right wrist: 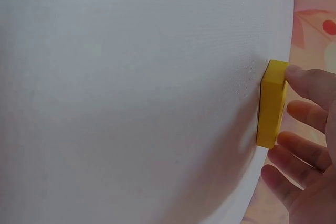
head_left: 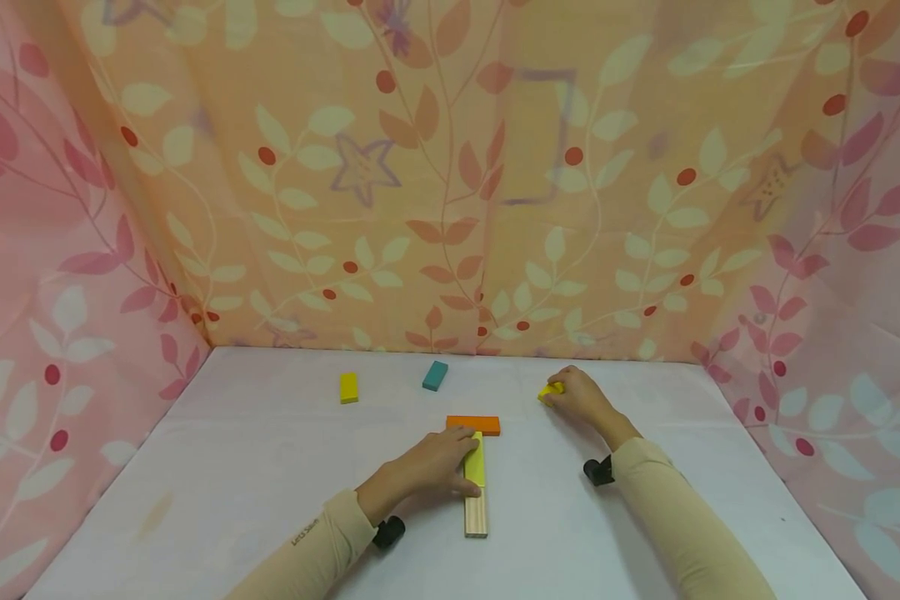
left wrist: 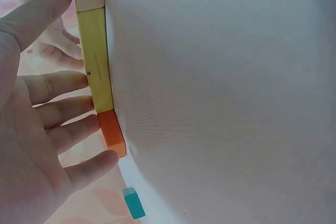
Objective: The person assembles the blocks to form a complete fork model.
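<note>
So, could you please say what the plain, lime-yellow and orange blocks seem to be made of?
Plain block: probably bare wood, as striped grain shows. Lime-yellow block: likely stained or thinly painted wood; a dark streak shows in the left wrist view. Orange block: smooth, even colour without visible grain; perhaps painted wood, possibly plastic.

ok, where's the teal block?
In the head view, the teal block lies just left of centre, beyond the orange block, between the leftmost yellow block and the right hand.
</note>
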The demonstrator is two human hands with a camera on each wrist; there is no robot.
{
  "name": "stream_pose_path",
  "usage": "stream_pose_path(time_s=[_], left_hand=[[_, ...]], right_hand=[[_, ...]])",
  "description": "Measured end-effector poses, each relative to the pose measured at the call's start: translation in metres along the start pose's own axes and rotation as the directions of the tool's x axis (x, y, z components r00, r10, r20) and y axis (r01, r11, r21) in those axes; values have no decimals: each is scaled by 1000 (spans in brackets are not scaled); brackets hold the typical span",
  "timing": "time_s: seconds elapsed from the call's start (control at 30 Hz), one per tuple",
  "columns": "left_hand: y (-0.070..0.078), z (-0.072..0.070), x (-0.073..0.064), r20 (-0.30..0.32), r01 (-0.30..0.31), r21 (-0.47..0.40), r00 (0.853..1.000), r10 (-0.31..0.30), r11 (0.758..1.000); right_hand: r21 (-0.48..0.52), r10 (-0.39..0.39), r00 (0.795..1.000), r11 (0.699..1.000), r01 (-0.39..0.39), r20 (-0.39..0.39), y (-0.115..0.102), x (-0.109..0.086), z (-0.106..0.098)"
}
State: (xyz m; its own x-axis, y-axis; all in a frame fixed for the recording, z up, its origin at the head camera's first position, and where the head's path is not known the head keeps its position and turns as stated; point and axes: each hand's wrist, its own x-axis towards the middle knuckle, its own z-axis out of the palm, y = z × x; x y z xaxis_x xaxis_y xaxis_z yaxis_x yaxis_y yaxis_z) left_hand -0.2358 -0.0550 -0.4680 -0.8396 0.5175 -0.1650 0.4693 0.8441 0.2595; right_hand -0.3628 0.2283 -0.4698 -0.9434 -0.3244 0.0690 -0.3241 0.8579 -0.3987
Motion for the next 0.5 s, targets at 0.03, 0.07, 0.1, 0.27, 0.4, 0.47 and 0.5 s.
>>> stream_pose_path(time_s=[0.03, 0.07, 0.1, 0.27, 0.4, 0.47, 0.5], left_hand=[[0, 0, 0, 0, 2, -3, 1000, -2, 1000], [0, 0, 0, 2, 4, -5, 1000, -4, 1000], [0, 0, 0, 2, 5, -6, 1000, -5, 1000], [1, -1, 0, 3, 11, -6, 1000, -11, 1000], [1, -2, -1, 8, 13, -8, 1000, -13, 1000], [1, -2, -2, 9, 14, -15, 1000, -14, 1000], [1, -2, -2, 8, 15, -21, 1000, -15, 1000]], right_hand=[[-1, 2, 1000, 1000, -2, 4, 1, 0, 0], [-3, 5, 1000, 1000, -5, 8, 1, 1, 0], [-8, 5, 1000, 1000, -5, 12, 1, 1, 0], [-4, 20, 999, 1000, -20, 37, 0, 1, -2], [-1, 30, 998, 1000, -30, 49, 1, 2, -1], [1, 33, 998, 999, -33, 49, 1, 2, -1], [-1, 32, 998, 1000, -32, 47, 1, 2, -1]])
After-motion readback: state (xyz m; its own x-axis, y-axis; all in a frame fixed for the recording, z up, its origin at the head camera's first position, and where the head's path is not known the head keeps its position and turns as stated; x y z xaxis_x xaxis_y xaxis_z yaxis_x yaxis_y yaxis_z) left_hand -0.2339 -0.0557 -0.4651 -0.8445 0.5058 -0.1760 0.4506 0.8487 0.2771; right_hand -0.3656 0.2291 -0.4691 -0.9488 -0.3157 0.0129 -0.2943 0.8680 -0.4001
